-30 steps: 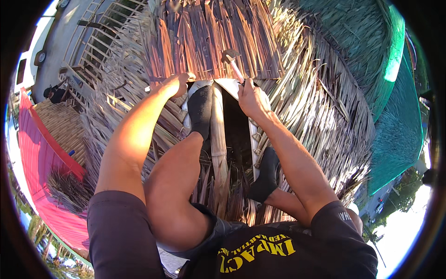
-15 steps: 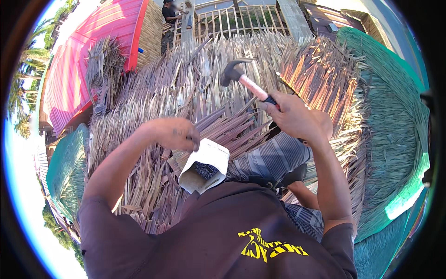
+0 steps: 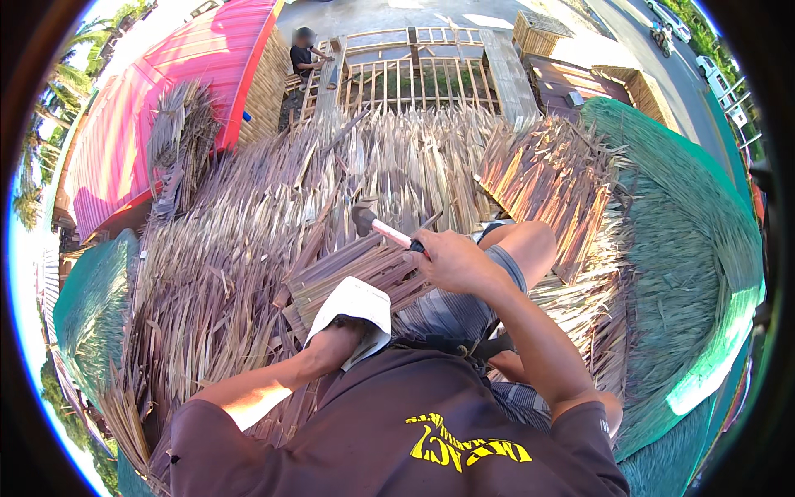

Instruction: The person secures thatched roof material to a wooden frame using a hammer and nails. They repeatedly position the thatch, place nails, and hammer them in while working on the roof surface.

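My right hand [image 3: 448,258] is closed round the handle of a claw hammer [image 3: 389,233], its dark head pointing left and away over the palm thatch. My left hand [image 3: 338,340] reaches into a white open container [image 3: 360,296] close against my body on the left. Its fingers are hidden inside, and so are the contents. Beneath the hammer lies a bundle of long dry palm leaves [image 3: 335,277], at a slant across the thatched roof [image 3: 215,282]. My bent knee [image 3: 530,248] is just beyond my right hand.
Green netting [image 3: 687,215] covers thatch on the right, and more netting [image 3: 99,286] lies at the left. A red metal roof [image 3: 157,99] rises far left. Beyond the roof stands a wooden slat frame [image 3: 414,79], with another person [image 3: 305,56] beside it. Vehicles line a road at far right.
My left hand has gone from above the white container down into it, covering the small dark pieces seen inside before. The hammer and my right hand have come lower and to the left. My view has tilted up.
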`<state>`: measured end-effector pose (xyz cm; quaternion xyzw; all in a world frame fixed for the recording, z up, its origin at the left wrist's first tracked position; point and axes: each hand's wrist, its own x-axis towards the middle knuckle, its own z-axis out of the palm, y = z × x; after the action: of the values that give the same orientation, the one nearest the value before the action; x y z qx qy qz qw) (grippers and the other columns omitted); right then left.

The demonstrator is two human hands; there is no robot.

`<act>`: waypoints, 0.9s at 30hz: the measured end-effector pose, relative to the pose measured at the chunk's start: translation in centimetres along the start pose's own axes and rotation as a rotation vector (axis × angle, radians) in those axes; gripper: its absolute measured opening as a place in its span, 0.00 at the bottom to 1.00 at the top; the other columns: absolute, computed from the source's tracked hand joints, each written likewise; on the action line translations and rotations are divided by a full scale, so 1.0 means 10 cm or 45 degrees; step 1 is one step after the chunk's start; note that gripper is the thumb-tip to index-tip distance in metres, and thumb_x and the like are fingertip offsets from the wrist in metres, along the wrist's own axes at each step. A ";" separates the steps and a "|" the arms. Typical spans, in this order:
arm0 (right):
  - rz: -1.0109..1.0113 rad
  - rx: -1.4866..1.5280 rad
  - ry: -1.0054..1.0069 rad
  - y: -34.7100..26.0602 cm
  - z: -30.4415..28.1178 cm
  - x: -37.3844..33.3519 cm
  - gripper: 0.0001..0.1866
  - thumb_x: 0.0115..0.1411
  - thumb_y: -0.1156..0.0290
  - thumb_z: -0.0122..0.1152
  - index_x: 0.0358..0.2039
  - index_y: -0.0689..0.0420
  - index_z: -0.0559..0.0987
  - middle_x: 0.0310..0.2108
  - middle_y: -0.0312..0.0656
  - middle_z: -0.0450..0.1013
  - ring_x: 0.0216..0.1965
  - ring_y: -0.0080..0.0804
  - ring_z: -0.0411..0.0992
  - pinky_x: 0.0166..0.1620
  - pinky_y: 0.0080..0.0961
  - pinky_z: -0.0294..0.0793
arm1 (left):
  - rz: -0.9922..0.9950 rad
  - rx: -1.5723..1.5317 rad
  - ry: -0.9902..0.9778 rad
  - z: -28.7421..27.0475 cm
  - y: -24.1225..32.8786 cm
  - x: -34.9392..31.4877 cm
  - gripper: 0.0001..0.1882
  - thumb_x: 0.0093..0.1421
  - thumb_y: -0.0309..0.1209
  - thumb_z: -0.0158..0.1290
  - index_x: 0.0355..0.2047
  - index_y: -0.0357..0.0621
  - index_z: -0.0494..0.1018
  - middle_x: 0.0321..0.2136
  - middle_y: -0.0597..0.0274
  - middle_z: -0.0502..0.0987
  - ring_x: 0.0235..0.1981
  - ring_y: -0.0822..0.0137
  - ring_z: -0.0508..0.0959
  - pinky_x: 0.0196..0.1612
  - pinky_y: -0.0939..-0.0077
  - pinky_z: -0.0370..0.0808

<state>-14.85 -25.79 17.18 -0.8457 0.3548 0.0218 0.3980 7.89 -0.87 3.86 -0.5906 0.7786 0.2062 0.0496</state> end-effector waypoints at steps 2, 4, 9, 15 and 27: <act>0.035 0.032 0.036 0.04 -0.08 0.02 0.18 0.67 0.60 0.54 0.42 0.65 0.74 0.33 0.61 0.78 0.39 0.61 0.77 0.45 0.51 0.75 | -0.128 -0.088 -0.257 -0.37 0.18 0.02 0.18 0.62 0.26 0.46 0.52 0.37 0.70 0.36 0.41 0.82 0.34 0.46 0.84 0.37 0.56 0.82; 0.107 0.075 0.040 0.11 -0.16 0.04 0.18 0.67 0.60 0.54 0.42 0.66 0.74 0.32 0.60 0.78 0.38 0.61 0.77 0.44 0.51 0.75 | -0.212 -0.077 -0.484 -0.78 0.31 0.09 0.14 0.61 0.27 0.48 0.46 0.40 0.76 0.33 0.43 0.82 0.36 0.46 0.84 0.38 0.55 0.81; 0.111 0.157 0.128 0.34 -0.22 0.03 0.18 0.67 0.60 0.55 0.42 0.65 0.73 0.31 0.60 0.77 0.38 0.61 0.77 0.44 0.51 0.75 | -0.191 -0.062 -0.609 -1.44 0.24 0.25 0.07 0.57 0.29 0.55 0.35 0.46 0.80 0.29 0.50 0.82 0.34 0.46 0.83 0.36 0.54 0.81; 0.091 0.189 0.221 0.53 -0.10 0.04 0.16 0.67 0.61 0.60 0.40 0.63 0.74 0.27 0.57 0.75 0.30 0.56 0.75 0.34 0.44 0.71 | -0.079 0.148 -0.767 -1.43 0.20 0.36 0.08 0.57 0.28 0.54 0.34 0.47 0.82 0.30 0.52 0.83 0.34 0.50 0.85 0.36 0.57 0.82; -0.174 0.858 0.383 0.48 -0.19 -0.10 0.16 0.65 0.70 0.64 0.49 0.64 0.76 0.30 0.36 0.74 0.29 0.21 0.68 0.33 0.25 0.70 | -0.503 -2.181 -0.029 -2.21 0.25 1.45 0.06 0.68 0.27 0.55 0.44 0.40 0.78 0.32 0.62 0.81 0.29 0.74 0.80 0.35 0.81 0.79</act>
<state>-19.00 -28.54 15.63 -0.6826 0.3393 -0.2472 0.5981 4.89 -21.75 19.99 -0.5467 0.2391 0.7130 -0.3681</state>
